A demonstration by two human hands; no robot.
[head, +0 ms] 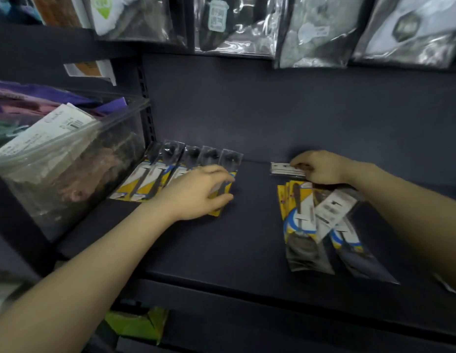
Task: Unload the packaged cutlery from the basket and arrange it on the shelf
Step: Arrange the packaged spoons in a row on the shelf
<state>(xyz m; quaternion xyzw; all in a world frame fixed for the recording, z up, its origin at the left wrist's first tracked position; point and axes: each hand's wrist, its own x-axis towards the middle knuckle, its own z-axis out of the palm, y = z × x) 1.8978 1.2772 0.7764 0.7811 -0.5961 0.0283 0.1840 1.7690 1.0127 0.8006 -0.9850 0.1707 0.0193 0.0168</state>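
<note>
- While both arms reach in over the dark shelf (247, 238), the left hand (196, 193) sits on the rightmost pack (225, 184) of the row (170, 171) at the back left, fingers curled and pinching its lower part against the thumb.
- That row — yellow-and-blue cutlery packs with clear tops — lies side by side, each pack touching or slightly overlapping its neighbour, slanted toward the back panel.
- Over on the right, the right hand (321, 168) is down at the back of the shelf, fingers bent onto a small pale pack (286, 169); whether it grips or just presses, I cannot tell.
- Just in front of that hand lies a loose pile (308, 225) of more cutlery packs, fanned and overlapping, one turned white-label side up, their clear ends pointing toward the shelf edge.
- Between row and pile, bare shelf.
- At far left stands a clear bin (76, 169) stuffed with bagged goods, close beside the row's left end.
- Up top, shiny plastic bags (313, 31) hang along the upper shelf — contents too blurred to name.
- No basket in sight.
</note>
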